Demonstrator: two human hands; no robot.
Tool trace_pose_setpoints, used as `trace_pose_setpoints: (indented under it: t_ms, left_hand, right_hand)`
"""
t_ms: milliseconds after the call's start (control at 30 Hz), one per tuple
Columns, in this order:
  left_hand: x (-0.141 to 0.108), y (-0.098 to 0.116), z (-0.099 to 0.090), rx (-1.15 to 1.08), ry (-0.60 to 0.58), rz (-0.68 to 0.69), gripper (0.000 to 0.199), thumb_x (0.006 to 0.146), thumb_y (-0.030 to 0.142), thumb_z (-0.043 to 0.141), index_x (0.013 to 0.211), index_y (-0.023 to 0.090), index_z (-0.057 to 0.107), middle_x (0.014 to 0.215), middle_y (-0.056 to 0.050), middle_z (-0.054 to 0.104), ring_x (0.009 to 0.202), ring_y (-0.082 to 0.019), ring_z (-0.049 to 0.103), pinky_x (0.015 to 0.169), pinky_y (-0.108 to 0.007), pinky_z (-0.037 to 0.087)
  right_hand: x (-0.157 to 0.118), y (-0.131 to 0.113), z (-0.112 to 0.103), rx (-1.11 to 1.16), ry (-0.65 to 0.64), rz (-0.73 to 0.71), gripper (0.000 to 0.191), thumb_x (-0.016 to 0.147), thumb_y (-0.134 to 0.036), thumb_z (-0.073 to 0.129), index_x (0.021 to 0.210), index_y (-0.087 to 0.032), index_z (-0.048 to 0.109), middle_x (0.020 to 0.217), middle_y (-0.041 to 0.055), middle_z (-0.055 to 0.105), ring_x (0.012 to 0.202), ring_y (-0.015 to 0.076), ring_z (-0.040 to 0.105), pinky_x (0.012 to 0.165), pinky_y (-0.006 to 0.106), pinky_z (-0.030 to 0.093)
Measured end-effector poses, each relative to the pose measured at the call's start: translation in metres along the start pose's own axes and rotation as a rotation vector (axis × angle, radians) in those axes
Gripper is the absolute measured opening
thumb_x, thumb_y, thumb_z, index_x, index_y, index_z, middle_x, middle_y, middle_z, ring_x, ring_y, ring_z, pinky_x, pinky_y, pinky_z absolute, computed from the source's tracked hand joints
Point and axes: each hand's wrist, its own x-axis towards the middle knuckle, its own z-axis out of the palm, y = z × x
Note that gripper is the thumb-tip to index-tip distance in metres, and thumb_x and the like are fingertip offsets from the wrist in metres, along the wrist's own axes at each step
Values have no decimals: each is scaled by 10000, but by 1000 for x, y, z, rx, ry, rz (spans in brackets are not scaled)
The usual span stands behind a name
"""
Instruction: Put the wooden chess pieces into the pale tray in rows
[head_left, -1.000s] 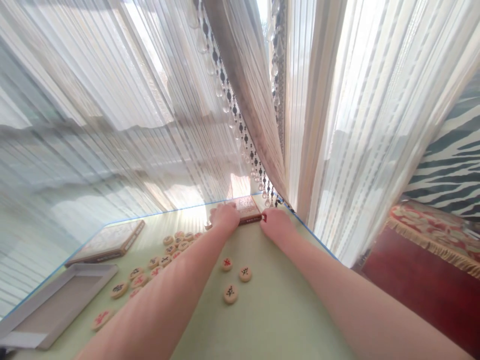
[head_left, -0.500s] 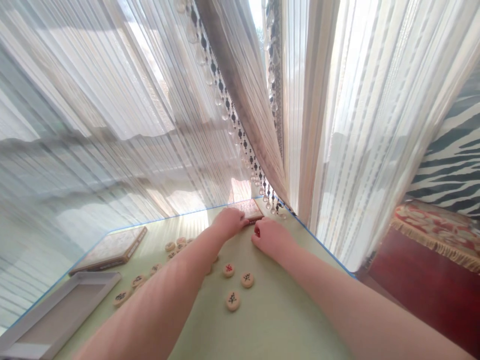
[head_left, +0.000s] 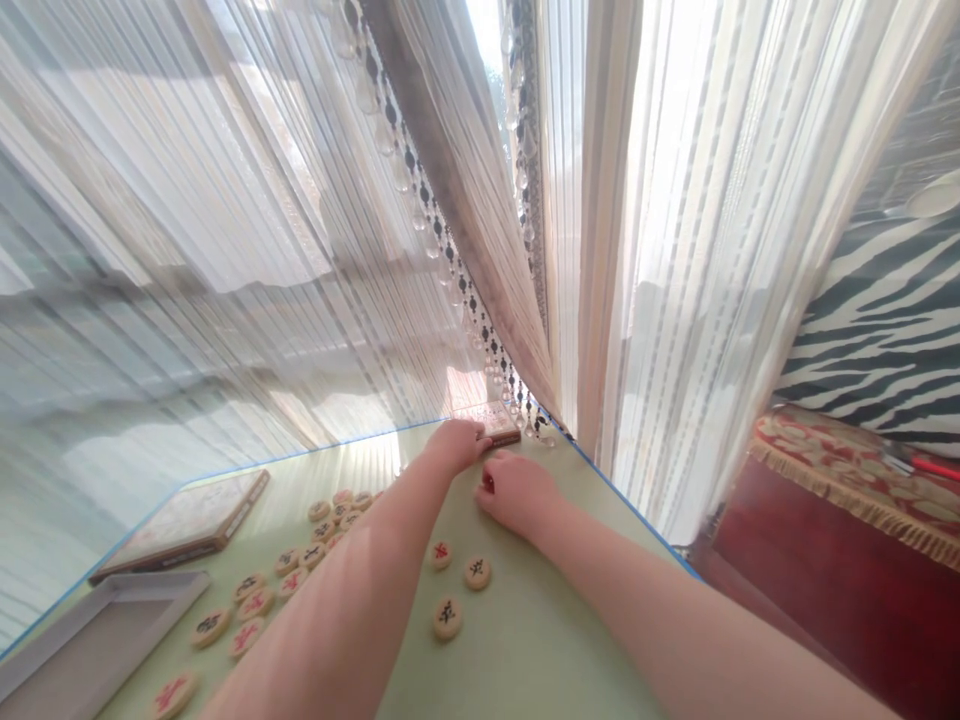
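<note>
My left hand (head_left: 459,442) reaches to the far corner of the table, its fingers closed at the near left side of a small flat printed box (head_left: 496,416). Just right of it and a little nearer is my right hand (head_left: 519,490), its fingers curled in; what they hold, if anything, is hidden. Between my forearms lie a wooden xiangqi piece with a red character (head_left: 441,555) and two with black characters, one of them a black-marked piece (head_left: 448,619). Several more xiangqi pieces (head_left: 252,604) spread left of my left forearm, which hides some.
A larger flat box (head_left: 187,520) and a shallow grey tray (head_left: 97,650) lie at the left of the green table (head_left: 540,640). Sheer curtains (head_left: 225,200) with a beaded trim (head_left: 465,280) hang along the back. A red bench-like surface (head_left: 840,560) is at right.
The view has shifted slightly right, so table things appear further left and more pieces show at left. Both hands stay near the small box; the right remains curled.
</note>
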Motion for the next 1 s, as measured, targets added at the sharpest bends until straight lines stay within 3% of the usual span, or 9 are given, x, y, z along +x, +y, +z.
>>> trace_pose_setpoints:
  t_ms: [167, 267, 367, 433, 533, 633, 800, 900, 1000]
  left_hand:
    - [3, -5, 2, -48, -11, 0, 395, 807, 472, 354, 930, 222, 634, 975, -81, 658, 919, -243, 587, 754, -325, 436]
    - [2, -6, 1, -165, -30, -67, 408, 825, 377, 349, 1153, 229, 543, 1160, -72, 596, 1045, -232, 548, 860, -327, 413]
    - [-5, -12, -4, -318, 62, -162, 509, 809, 233, 365, 1317, 200, 373, 1315, -63, 470, 1162, -200, 468, 953, -304, 366]
    - [-15, -20, -12, -402, 152, -228, 502, 789, 164, 356, 1286, 191, 421, 1316, -47, 470, 1174, -180, 455, 983, -285, 346]
    - [-47, -34, -28, -496, 257, -343, 443, 751, 109, 354, 1133, 183, 566, 1192, -35, 578, 1096, -165, 515, 965, -271, 372]
    - [-104, -41, -42, -534, 360, -452, 372, 747, 125, 364, 1011, 158, 625, 1053, -39, 645, 1016, -165, 555, 924, -278, 406]
    - [-203, -18, -34, -488, 475, -574, 327, 801, 158, 354, 1002, 199, 608, 1007, -30, 654, 956, -174, 574, 864, -299, 440]
    - [-231, -2, -17, -371, 596, -445, 283, 812, 154, 375, 966, 210, 606, 1020, -52, 636, 1102, -186, 493, 940, -314, 388]
    - [-236, 4, -9, -331, 590, -352, 248, 814, 157, 385, 924, 189, 604, 952, -72, 639, 1069, -193, 503, 920, -321, 399]
  right_hand:
    - [-2, 0, -4, -16, -52, -51, 261, 785, -346, 450, 799, -213, 674, 911, 51, 627, 748, 156, 571, 620, 249, 372]
    - [-5, -1, -8, -42, -83, -133, 284, 799, -375, 449, 799, -225, 690, 897, 46, 633, 747, 156, 571, 617, 246, 374]
    - [-6, -1, -10, -45, -107, -203, 364, 845, -433, 391, 820, -233, 694, 896, 42, 635, 756, 153, 575, 640, 243, 386]
    - [-6, -1, -11, -49, -132, -260, 442, 875, -463, 325, 802, -228, 692, 876, 45, 636, 793, 159, 576, 665, 243, 394]
    - [-9, 0, -10, -28, -157, -356, 462, 889, -454, 306, 794, -208, 686, 847, 59, 636, 880, 173, 565, 735, 248, 399]
    - [-15, 2, -4, 91, -165, -391, 364, 872, -395, 379, 918, -191, 677, 935, 71, 636, 856, 163, 574, 782, 255, 403]
    - [-18, 4, 16, 151, -60, -425, 346, 837, -394, 415, 922, -195, 686, 956, 94, 664, 951, 225, 548, 860, 334, 393]
    - [-22, 0, 17, 191, -50, -427, 379, 860, -381, 349, 891, -218, 691, 950, 91, 673, 932, 218, 567, 848, 336, 404]
    - [-30, -9, 9, 165, -24, -363, 349, 850, -344, 366, 862, -221, 692, 910, 92, 681, 912, 214, 584, 821, 315, 412]
